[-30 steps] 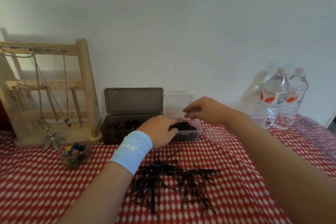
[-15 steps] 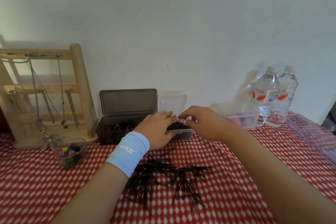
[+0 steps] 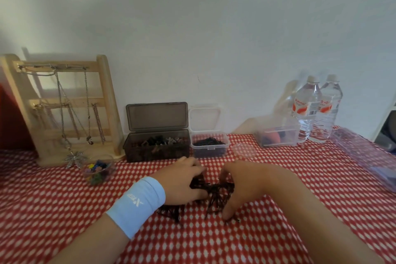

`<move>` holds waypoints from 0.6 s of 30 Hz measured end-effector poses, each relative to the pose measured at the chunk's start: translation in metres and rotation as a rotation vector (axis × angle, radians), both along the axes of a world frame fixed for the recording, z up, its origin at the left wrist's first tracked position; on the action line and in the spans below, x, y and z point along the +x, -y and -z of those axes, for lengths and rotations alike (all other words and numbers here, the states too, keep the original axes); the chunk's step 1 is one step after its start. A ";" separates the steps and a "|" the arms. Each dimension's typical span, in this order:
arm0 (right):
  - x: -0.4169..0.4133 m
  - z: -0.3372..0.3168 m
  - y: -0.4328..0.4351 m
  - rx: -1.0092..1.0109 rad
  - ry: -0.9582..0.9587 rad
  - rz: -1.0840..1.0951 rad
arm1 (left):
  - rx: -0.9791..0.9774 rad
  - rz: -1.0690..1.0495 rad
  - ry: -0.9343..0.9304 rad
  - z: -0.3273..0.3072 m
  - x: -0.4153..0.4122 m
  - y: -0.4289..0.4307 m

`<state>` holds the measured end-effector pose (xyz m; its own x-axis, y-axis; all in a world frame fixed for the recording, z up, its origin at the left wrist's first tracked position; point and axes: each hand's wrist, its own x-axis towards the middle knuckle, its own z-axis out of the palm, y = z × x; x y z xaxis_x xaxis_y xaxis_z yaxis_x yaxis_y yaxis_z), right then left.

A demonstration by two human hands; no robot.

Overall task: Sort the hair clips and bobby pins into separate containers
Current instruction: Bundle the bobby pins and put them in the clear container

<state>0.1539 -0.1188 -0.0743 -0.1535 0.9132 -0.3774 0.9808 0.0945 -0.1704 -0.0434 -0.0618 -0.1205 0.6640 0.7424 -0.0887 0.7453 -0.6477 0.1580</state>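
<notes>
Bobby pins (image 3: 215, 189) heaped on tablecloth (image 3: 64, 210); left hand (image 3: 182, 180) curled over heap, right hand (image 3: 244, 180) cupped round its other side.

centre frame: left hand (image 3: 182, 180), right hand (image 3: 244, 182) curled round bobby pins (image 3: 214, 194) on checked cloth (image 3: 289, 180) | behind: dark box (image 3: 156, 153) holding hair clips (image 3: 159, 141); clear tub (image 3: 209, 151) part-filled, lids up

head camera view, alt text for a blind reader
A person's left hand and right hand curl round a pile of black bobby pins on a red-and-white checked tablecloth. Behind it stand an open dark box of hair clips and a clear tub of bobby pins, with a wooden jewellery stand left and two water bottles right.
</notes>
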 end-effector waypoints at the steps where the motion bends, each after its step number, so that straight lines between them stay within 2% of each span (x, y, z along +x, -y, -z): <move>1: -0.001 0.001 0.001 0.004 -0.017 -0.002 | 0.004 0.019 0.053 0.001 -0.002 0.001; 4: -0.002 0.006 -0.001 0.032 -0.080 -0.055 | -0.009 0.063 0.172 0.005 -0.004 0.003; 8: -0.003 0.014 -0.004 0.128 -0.263 -0.099 | -0.101 0.079 0.284 0.009 -0.006 0.001; 10: 0.001 0.016 -0.006 0.169 -0.350 -0.104 | -0.146 0.077 0.300 0.012 -0.006 0.001; 13: 0.013 0.016 -0.007 0.168 -0.430 -0.076 | -0.107 0.041 0.261 0.016 -0.003 0.005; 18: 0.024 0.012 -0.002 0.138 -0.440 -0.079 | -0.022 0.056 0.298 0.015 0.003 0.011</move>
<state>0.1782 -0.1164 -0.0862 -0.3430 0.9294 -0.1363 0.8072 0.2175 -0.5487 -0.0403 -0.0731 -0.1356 0.7031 0.7040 0.1003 0.6272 -0.6804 0.3789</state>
